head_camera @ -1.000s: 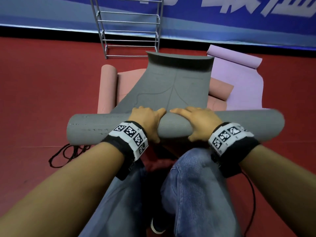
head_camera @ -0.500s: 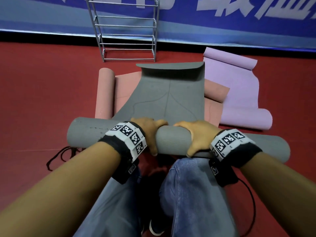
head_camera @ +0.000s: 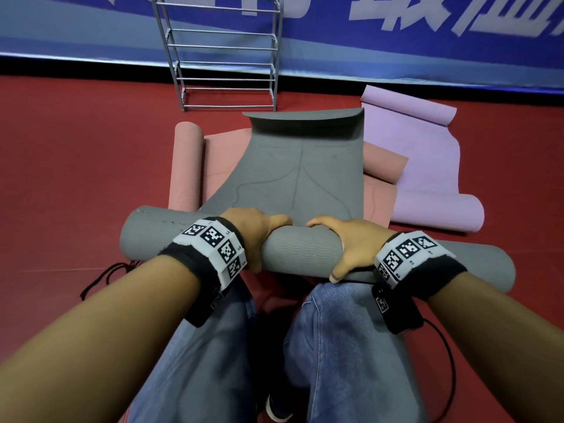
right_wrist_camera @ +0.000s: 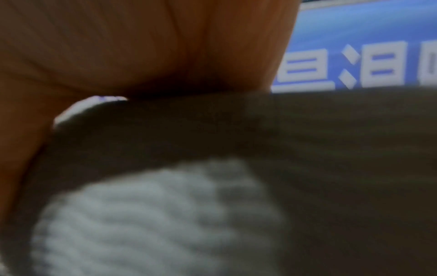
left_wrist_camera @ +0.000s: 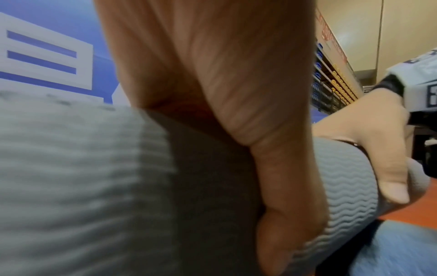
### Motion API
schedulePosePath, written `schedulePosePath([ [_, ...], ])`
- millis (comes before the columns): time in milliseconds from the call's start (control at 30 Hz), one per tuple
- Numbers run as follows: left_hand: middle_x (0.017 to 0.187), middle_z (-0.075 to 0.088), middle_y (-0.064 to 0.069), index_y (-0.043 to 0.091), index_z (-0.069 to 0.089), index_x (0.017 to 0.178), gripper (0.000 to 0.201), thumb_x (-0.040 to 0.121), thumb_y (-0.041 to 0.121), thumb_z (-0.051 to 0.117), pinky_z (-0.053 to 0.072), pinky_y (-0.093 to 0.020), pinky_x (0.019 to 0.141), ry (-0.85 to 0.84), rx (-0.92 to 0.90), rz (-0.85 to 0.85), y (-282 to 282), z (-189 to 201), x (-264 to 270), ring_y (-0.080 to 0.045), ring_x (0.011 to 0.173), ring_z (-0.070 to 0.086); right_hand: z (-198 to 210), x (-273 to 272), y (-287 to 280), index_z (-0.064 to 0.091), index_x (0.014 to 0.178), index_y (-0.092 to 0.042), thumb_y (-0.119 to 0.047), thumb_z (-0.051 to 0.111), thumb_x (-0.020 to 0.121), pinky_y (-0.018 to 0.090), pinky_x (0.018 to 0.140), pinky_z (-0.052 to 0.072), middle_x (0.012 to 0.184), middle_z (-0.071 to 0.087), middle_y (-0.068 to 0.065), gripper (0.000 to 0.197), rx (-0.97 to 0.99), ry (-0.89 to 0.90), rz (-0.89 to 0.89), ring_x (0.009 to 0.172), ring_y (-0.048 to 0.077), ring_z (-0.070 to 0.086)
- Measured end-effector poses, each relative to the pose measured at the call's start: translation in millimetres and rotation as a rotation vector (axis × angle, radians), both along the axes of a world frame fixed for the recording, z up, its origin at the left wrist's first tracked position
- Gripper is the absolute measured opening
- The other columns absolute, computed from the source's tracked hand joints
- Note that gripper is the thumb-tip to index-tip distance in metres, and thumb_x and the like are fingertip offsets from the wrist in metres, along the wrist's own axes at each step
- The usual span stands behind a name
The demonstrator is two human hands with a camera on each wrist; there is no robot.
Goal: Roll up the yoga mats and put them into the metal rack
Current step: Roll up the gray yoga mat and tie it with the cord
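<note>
On red floor (head_camera: 61, 178): grey mat (head_camera: 300, 251), wave-ribbed, half rolled, gripped by left hand (head_camera: 254, 232) and right hand (head_camera: 351, 239); banner (head_camera: 396, 32) writing unreadable.

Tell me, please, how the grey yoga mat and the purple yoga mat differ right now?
The grey yoga mat is gripped by the left hand and right hand; nothing touches the purple yoga mat. The grey one is rolled from the near end only, its roll thick; the purple one curls at both ends, with thinner rolls. The grey one overlaps the pink mat; the purple one lies right of it. Both are partly unrolled on the red floor.
</note>
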State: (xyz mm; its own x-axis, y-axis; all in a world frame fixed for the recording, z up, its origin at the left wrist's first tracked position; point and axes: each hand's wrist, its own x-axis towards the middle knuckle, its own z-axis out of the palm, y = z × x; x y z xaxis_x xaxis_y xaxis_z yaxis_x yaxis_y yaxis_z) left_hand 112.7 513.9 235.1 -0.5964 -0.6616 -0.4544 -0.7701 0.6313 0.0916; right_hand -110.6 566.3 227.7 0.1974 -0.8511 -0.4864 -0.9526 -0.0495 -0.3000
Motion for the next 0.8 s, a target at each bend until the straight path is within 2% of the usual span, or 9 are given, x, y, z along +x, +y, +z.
schedulePosePath([
  [100,0.094,0.062,0.008,0.045,0.039,0.129,0.08,0.063,0.035,0.084,0.043,-0.026,0.073,0.044,0.052,0.025,-6.7,0.4,1.5,-0.017,0.086,0.06,2.6,7.6,-2.6,0.034,0.131,-0.05,-0.057,0.088,0.045,0.037,0.092,0.047,0.117,0.053,-0.007,0.102,-0.055,0.0,0.02,0.105,0.016,0.054],
  [167,0.097,0.061,0.01,0.045,0.037,0.132,0.083,0.064,0.033,0.083,0.044,-0.027,0.075,0.039,0.082,0.027,-7.2,-1.1,-0.1,-0.015,0.086,0.057,-3.1,16.1,-1.9,0.031,0.13,-0.05,-0.059,0.086,0.042,0.039,0.09,0.048,0.115,0.051,-0.004,0.104,-0.094,0.048,0.035,0.103,0.018,0.054],
  [233,0.117,0.059,0.006,0.045,0.03,0.139,0.094,0.062,0.037,0.084,0.047,-0.037,0.09,-0.004,0.07,0.028,-4.9,-4.8,-1.4,-0.018,0.102,0.057,-11.6,20.1,-1.4,0.033,0.132,-0.047,-0.053,0.088,0.045,0.039,0.089,0.049,0.113,0.053,-0.001,0.103,-0.119,0.071,0.033,0.102,0.021,0.056],
  [300,0.137,0.044,0.002,0.047,0.019,0.145,0.109,0.059,0.043,0.085,0.036,-0.053,0.104,-0.05,-0.003,0.035,-1.8,-9.3,-1.7,-0.024,0.126,0.045,-13.9,18.2,-4.5,0.038,0.134,-0.044,-0.048,0.088,0.048,0.035,0.09,0.048,0.114,0.058,-0.002,0.1,-0.133,0.048,0.011,0.102,0.02,0.058],
  [400,0.143,0.032,0.001,0.042,0.011,0.149,0.124,0.052,0.052,0.087,0.024,-0.063,0.108,-0.049,-0.101,0.0,7.3,-16.8,-5.9,-0.027,0.133,0.033,-11.6,14.1,-12.7,0.043,0.132,-0.042,-0.046,0.089,0.048,0.03,0.085,0.048,0.112,0.064,-0.004,0.096,-0.114,0.01,-0.029,0.099,0.019,0.059],
  [500,0.138,0.039,-0.001,0.039,0.013,0.147,0.122,0.05,0.055,0.086,0.031,-0.056,0.105,-0.009,-0.144,0.02,13.7,-27.6,-10.1,-0.027,0.127,0.042,-14.8,14.8,-15.1,0.043,0.13,-0.04,-0.046,0.09,0.049,0.031,0.083,0.048,0.111,0.064,-0.004,0.094,-0.092,0.023,-0.041,0.097,0.021,0.059],
  [633,0.128,0.048,-0.001,0.039,0.025,0.142,0.103,0.058,0.05,0.083,0.037,-0.049,0.097,0.045,-0.132,0.048,8.2,-28.0,-13.2,-0.029,0.117,0.049,-15.6,13.7,-15.3,0.037,0.135,-0.036,-0.051,0.087,0.055,0.035,0.089,0.048,0.118,0.062,-0.003,0.096,-0.052,0.05,-0.004,0.104,0.021,0.058],
  [733,0.119,0.053,0.0,0.039,0.032,0.137,0.092,0.06,0.047,0.082,0.041,-0.047,0.093,0.065,-0.089,0.072,2.1,-25.9,-16.0,-0.027,0.109,0.054,-15.8,14.8,-13.3,0.03,0.143,-0.038,-0.06,0.086,0.05,0.042,0.097,0.045,0.125,0.052,-0.002,0.11,-0.084,0.09,0.026,0.117,0.02,0.049],
  [800,0.114,0.056,0.001,0.04,0.035,0.134,0.091,0.058,0.045,0.084,0.047,-0.043,0.088,0.069,-0.021,0.081,-5.0,-24.0,-16.4,-0.025,0.103,0.059,-20.0,17.9,-9.6,0.019,0.146,-0.044,-0.063,0.085,0.046,0.043,0.094,0.048,0.121,0.05,-0.002,0.121,-0.149,0.136,0.04,0.115,0.022,0.049],
])
